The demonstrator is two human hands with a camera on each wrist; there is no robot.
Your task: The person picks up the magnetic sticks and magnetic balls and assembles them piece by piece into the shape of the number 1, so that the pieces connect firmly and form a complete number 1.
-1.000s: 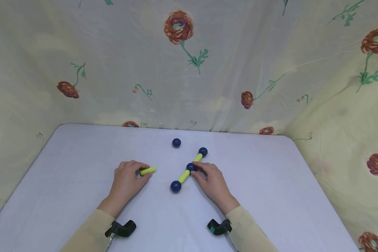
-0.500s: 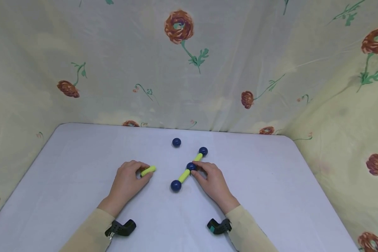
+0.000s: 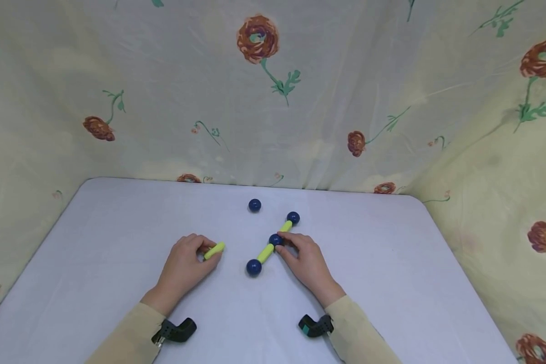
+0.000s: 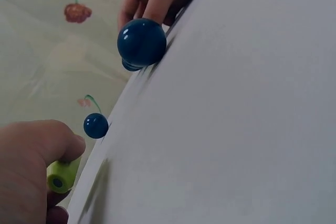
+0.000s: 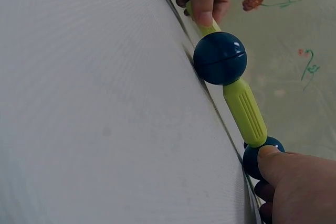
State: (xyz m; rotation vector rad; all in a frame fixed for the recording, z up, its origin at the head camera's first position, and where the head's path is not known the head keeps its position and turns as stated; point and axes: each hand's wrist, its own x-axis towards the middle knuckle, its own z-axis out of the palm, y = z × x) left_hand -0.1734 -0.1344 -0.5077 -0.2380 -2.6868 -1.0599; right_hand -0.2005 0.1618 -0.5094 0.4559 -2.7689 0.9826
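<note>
My left hand point(image 3: 186, 260) pinches a loose yellow-green rod point(image 3: 215, 250) between thumb and fingers; the left wrist view shows a dark round end on this rod point(image 4: 60, 178). To its right, two yellow-green rods and three dark blue balls are joined in a diagonal line. My right hand point(image 3: 308, 260) grips the middle ball point(image 3: 275, 240) with thumb and fingers. The near ball point(image 3: 254, 267) sits at the end of the near rod point(image 3: 266, 253). Beyond the fingers, the far rod point(image 3: 286, 226) leads to the far ball point(image 3: 293, 218).
A separate blue ball point(image 3: 255, 205) lies toward the back of the white table point(image 3: 373, 263). Floral cloth point(image 3: 173, 91) hangs behind the table and at both sides. Each sleeved wrist carries a black camera mount, such as the left mount point(image 3: 175, 330).
The rod in my left hand has turned slightly, its near end swinging toward me. My right hand stays on the middle ball, and the joined line keeps its place.
</note>
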